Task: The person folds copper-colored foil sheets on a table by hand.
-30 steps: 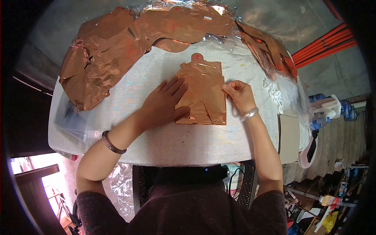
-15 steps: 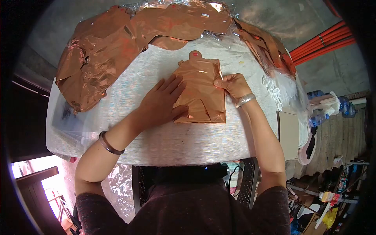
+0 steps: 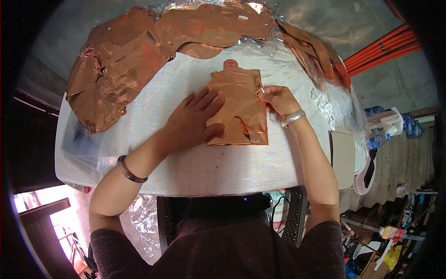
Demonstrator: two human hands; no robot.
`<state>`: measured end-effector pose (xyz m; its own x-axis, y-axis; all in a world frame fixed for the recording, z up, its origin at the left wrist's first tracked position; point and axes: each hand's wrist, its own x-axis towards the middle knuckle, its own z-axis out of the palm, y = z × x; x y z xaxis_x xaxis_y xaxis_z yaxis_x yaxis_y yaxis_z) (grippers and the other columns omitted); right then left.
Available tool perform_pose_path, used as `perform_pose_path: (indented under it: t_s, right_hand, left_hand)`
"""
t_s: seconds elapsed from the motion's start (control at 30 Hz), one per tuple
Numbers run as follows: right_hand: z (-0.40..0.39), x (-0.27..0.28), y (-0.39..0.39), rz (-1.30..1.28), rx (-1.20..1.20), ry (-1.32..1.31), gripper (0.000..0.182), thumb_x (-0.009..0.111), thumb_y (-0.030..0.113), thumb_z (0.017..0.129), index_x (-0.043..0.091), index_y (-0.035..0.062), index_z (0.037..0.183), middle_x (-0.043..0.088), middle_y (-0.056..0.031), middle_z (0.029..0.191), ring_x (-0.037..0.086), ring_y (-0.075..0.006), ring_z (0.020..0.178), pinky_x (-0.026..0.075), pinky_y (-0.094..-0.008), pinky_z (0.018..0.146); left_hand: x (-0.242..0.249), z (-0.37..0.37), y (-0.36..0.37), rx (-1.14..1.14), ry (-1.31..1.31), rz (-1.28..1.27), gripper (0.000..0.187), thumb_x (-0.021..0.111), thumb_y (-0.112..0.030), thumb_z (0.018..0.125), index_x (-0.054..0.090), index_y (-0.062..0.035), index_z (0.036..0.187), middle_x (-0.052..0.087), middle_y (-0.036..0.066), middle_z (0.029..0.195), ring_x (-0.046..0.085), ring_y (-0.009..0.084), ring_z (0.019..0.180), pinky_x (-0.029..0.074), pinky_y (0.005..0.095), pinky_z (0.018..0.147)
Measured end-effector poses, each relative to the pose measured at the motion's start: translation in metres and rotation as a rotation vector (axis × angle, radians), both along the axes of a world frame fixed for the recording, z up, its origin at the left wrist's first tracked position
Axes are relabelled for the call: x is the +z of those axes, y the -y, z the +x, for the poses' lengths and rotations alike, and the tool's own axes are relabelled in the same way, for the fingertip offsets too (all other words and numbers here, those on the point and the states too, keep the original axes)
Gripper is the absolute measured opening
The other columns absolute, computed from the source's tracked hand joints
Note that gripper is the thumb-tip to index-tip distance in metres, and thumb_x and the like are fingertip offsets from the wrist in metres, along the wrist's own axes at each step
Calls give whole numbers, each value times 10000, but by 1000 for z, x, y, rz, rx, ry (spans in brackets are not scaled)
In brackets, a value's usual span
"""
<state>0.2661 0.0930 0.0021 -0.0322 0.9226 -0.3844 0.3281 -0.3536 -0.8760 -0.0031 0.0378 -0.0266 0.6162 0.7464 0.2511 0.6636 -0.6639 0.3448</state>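
Observation:
A folded copper-coloured foil piece (image 3: 237,102) lies flat on the white cloth-covered table (image 3: 186,179), its rounded tab with a red mark pointing away from me. My left hand (image 3: 197,114) rests on its left side, fingers spread and palm down. At its right edge, my right hand (image 3: 277,100) has thumb and index finger pinched together on a small, thin, pale item that I cannot make out well. A dark opening shows near the lower part of the foil.
Large copper foil sheets (image 3: 125,60) cover the table's far left and far side. More folded foil (image 3: 316,58) lies at the far right, beside clear plastic and white strings (image 3: 324,109). A cardboard piece (image 3: 342,160) sits at the right edge.
My right hand has moved slightly right, off the foil's face to its edge, and the thin pale item now shows at its fingertips. My left hand has barely moved.

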Motion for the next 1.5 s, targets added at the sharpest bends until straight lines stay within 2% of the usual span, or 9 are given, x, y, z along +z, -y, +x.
perform_pose_path:
  t_s: [0.07,0.23,0.53,0.8,1.07,1.13,1.37,1.47,1.5]
  right_hand:
    - [-1,-2,2,-6,-19,36,81,672,83,843,632,14,830,614,-10,711,493,-78,525,407,-218,481]
    - [-3,-25,9,473,14,502,160,663,118,847,559,7,897,638,-83,703,585,-164,567,470,-310,526]
    - [-18,-17,27,538,5,708,237,619,159,877,493,45,1042,625,-181,651,626,-350,613,454,-419,541]
    - [-17,-21,27,592,15,783,230,603,156,884,485,51,1051,613,-184,633,611,-375,602,444,-454,537]
    - [-19,-21,28,543,43,815,217,592,176,890,482,57,1034,618,-188,653,613,-384,628,447,-465,548]
    - [-21,-17,32,536,58,965,210,586,191,893,483,58,1018,625,-194,677,610,-399,648,446,-485,566]
    - [-14,-10,40,607,54,892,198,580,177,893,486,46,1007,624,-179,666,605,-406,640,457,-484,583]
    - [-17,4,46,557,24,771,193,566,147,897,510,29,1040,637,-197,771,612,-393,727,473,-460,646]
    - [-21,7,52,738,57,765,202,558,127,896,520,20,1063,631,-207,850,605,-385,796,472,-445,688]
  left_hand:
    - [1,0,1,0,-28,2,647,519,-474,888,401,-59,1370,373,171,1431,291,345,1359,256,475,1094]
    - [2,0,1,3,-41,-14,640,522,-469,886,404,-62,1366,369,178,1429,280,345,1364,255,483,1093]
    - [5,0,1,-14,-3,-7,607,534,-437,892,426,-48,1345,370,201,1420,274,362,1365,262,495,1085]
    - [2,1,-2,-19,41,32,546,510,-404,915,454,-29,1307,401,219,1391,323,385,1331,299,489,1055]
    - [4,2,1,5,-21,27,626,550,-475,872,452,-53,1323,400,192,1405,317,359,1341,290,481,1072]
    - [3,2,0,3,-22,21,630,550,-480,870,453,-53,1323,394,193,1409,313,359,1344,287,484,1075]
    - [1,2,0,1,-8,27,631,553,-484,867,456,-56,1321,392,198,1410,310,357,1347,291,483,1074]
    - [5,4,2,17,-31,29,633,558,-483,865,456,-57,1322,391,196,1411,314,354,1345,294,483,1071]
    - [5,3,2,16,-32,26,633,558,-483,865,456,-57,1322,391,196,1411,314,354,1345,294,483,1071]
